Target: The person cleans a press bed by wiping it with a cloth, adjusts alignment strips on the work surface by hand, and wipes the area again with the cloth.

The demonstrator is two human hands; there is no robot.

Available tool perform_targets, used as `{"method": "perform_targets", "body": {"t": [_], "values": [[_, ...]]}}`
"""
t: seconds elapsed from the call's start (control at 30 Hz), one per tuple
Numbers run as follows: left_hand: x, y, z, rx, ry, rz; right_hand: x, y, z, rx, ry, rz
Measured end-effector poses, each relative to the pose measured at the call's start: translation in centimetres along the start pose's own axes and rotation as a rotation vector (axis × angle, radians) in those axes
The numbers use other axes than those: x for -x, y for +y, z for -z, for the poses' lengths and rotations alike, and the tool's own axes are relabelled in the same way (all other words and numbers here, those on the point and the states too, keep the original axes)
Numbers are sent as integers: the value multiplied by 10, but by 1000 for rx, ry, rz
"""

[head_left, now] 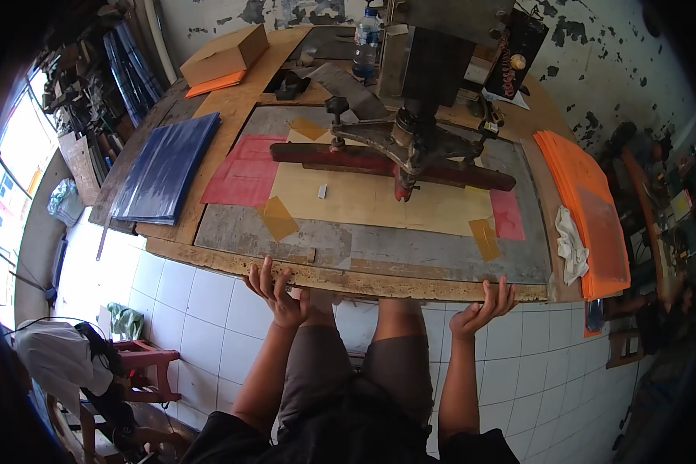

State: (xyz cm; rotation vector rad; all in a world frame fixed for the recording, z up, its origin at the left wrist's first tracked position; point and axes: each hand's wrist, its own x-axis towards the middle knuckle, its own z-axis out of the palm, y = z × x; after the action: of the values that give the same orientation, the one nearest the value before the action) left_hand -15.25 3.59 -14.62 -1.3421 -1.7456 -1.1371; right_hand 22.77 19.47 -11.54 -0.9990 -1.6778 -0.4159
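My left hand (278,295) rests at the worn wooden front edge (356,288) of a work table, fingers spread and laid against it. Farther along the same edge, my right hand (483,308) has its fingers apart and slightly bent. Neither hand holds a loose thing. Beyond them a grey metal plate (232,224) is set in the table, with a cream sheet (379,205) on it, pink sheets (243,170) at its ends and brown tape pieces (278,219). Above the sheet hangs a press head (414,143) with a long dark red bar (456,172).
Blue plastic folders (166,166) lie at the left, a cardboard box (224,56) behind them. At the right are stacked orange folders (584,209) and a white cloth (570,246). A water bottle (366,42) stands at the back. Another person (69,363) is at lower left, beside a red stool (151,363).
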Motion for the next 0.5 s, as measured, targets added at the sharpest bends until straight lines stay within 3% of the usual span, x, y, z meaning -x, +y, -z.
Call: {"method": "perform_targets", "body": {"t": [0.5], "values": [[0, -2, -1, -17, 4, -15, -3, -1, 1, -2, -2, 17]]}}
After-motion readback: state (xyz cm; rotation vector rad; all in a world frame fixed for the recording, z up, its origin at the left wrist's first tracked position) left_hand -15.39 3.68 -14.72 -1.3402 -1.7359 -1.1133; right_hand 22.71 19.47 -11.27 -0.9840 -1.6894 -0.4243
